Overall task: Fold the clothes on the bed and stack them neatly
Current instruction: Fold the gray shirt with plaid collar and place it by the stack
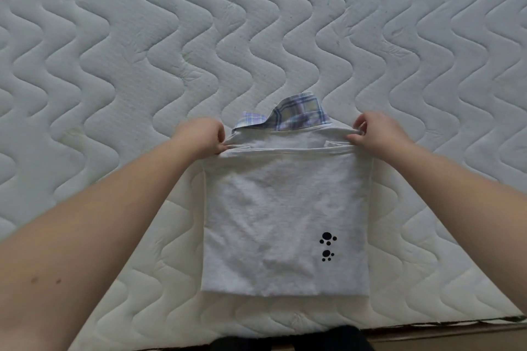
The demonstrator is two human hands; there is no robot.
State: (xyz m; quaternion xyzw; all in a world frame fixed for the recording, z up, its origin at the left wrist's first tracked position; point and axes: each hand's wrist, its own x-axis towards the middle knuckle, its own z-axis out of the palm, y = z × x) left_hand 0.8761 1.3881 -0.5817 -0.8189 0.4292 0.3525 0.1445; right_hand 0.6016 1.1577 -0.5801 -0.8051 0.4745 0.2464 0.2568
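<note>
Two hands, left hand (201,135) and right hand (376,134), pinch the grey shirt's (285,208) far edge; paw prints (327,246), no writing.

Both bare arms reach forward, away from the body, and come closer together at the hands. The left hand (203,135) has curled fingers that pinch cloth. The right hand (376,131) does the same on the right side, at the same far reach.

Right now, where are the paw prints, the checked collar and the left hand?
paw prints (328,246): head view, between the two prints.
collar (299,114): head view, its middle.
left hand (201,135): head view, back of hand.
</note>
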